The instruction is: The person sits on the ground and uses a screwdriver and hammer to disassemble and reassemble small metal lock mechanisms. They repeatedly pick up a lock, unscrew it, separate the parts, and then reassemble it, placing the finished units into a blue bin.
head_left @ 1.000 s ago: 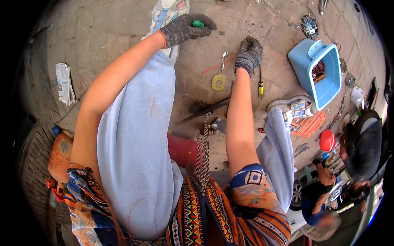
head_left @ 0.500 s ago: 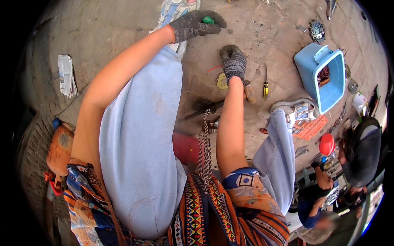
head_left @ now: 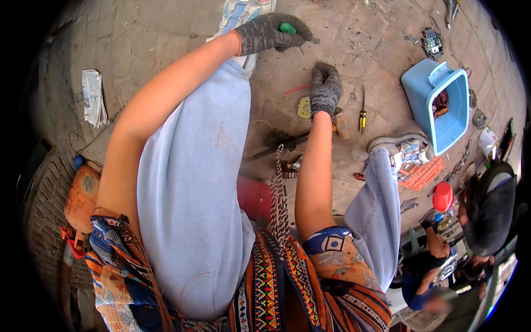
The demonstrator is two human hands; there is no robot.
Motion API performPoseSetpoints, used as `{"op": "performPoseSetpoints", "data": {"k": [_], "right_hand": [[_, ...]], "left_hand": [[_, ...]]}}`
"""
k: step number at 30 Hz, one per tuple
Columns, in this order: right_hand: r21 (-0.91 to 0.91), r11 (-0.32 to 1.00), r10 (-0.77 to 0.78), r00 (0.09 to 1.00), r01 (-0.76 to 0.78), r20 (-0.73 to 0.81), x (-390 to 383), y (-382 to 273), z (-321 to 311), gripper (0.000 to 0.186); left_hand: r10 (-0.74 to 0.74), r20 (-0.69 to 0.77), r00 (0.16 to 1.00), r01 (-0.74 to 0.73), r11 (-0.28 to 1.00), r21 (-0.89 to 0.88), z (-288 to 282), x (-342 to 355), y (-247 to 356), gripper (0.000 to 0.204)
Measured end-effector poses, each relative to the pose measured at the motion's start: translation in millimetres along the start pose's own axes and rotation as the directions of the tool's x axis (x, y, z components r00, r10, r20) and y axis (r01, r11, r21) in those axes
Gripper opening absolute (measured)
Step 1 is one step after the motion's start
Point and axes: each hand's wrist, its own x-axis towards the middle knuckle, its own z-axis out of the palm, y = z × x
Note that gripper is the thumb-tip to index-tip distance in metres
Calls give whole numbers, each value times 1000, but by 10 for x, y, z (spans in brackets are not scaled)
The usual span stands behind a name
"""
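Note:
My left hand (head_left: 276,33), in a dark grey knit glove at the top centre, is closed round a small green object (head_left: 286,27) beside my shoe. My right hand (head_left: 325,88), gloved alike, has its fingers curled low over the floor; what they hold, if anything, is hidden. A yellow plate with holes (head_left: 303,108) lies just left of that hand, below a thin red wire (head_left: 296,88). A yellow-handled screwdriver (head_left: 363,119) lies to its right. A brownish piece (head_left: 341,127) shows behind my wrist, near a dark bar (head_left: 271,150).
A blue plastic bin (head_left: 420,105) with cords inside stands at the right, above an orange tray (head_left: 420,174) and a red bowl (head_left: 443,196). Two other people (head_left: 489,205) (head_left: 428,282) are at the lower right among tools. Folded newspaper (head_left: 93,97) and an orange container (head_left: 82,199) lie left.
My right hand moved down and left over the spot where a small silver tool lay, then slightly right. That tool no longer shows. My left hand shifted right, still holding the green object.

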Motion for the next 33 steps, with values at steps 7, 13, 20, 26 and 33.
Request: {"op": "performPoseSetpoints", "data": {"k": [7, 13, 20, 26, 33], "right_hand": [[-96, 978, -188, 982, 186, -14, -66, 94, 147, 18], [-168, 957, -246, 969, 238, -34, 29, 116, 233, 14], [40, 999, 20, 997, -17, -77, -127, -87, 200, 26], [132, 991, 4, 997, 7, -80, -191, -47, 252, 25], [144, 989, 1, 997, 10, -75, -123, -36, 276, 20]], "left_hand": [[-5, 55, 998, 2, 998, 65, 56, -12, -2, 24], [-10, 71, 997, 6, 999, 53, 35, 9, -23, 26], [115, 97, 989, -123, 989, 80, 127, 96, -176, 29], [126, 110, 986, -144, 973, 179, 242, 189, -188, 27], [136, 84, 987, -151, 968, 203, 240, 166, -165, 26]]}}
